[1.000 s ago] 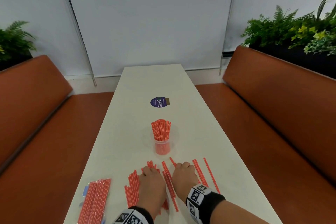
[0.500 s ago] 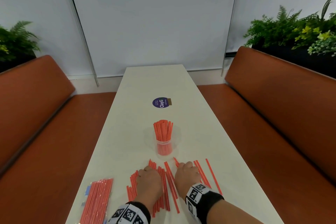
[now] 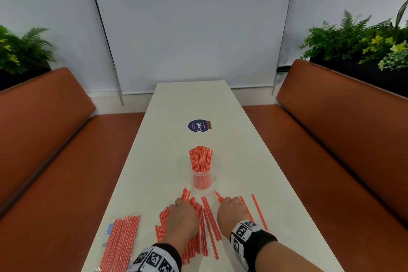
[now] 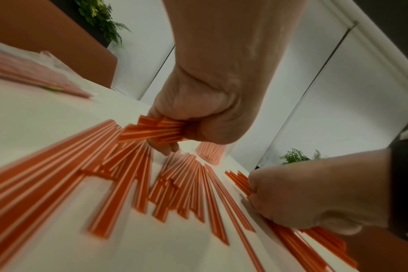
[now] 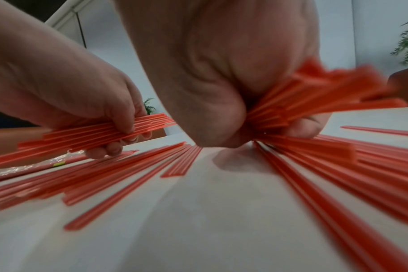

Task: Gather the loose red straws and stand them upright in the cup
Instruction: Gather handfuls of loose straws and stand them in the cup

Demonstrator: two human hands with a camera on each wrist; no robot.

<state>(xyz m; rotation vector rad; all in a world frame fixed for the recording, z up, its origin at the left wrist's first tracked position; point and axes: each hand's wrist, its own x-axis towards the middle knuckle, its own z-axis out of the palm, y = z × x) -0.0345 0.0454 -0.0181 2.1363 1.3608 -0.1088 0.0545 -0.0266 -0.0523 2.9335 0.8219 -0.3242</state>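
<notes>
Loose red-and-white striped plastic straws (image 3: 205, 225) lie flat on the pale long table (image 3: 154, 161) under and between both hands, their long axes running away from the person toward the clear plastic cup (image 3: 201, 180) just beyond the fingertips. That cup already holds a bunch of straws standing upright. The left hand (image 3: 182, 219) is knuckles-up with fingers curled round a small bundle (image 4: 156, 131) — the right wrist view shows it lifted slightly off the table, still roughly parallel to the rest. The right hand (image 3: 231, 214) is likewise closed on its own fistful (image 5: 314, 92), which fans out to that hand's right. One single straw (image 3: 259, 212) lies apart, outside the right hand. A sealed clear packet of straws (image 3: 120, 243) lies well outside the left hand, its near end cut off by the frame edge. Both wrist views are blurred — individual straws in the grips cannot be counted.
</notes>
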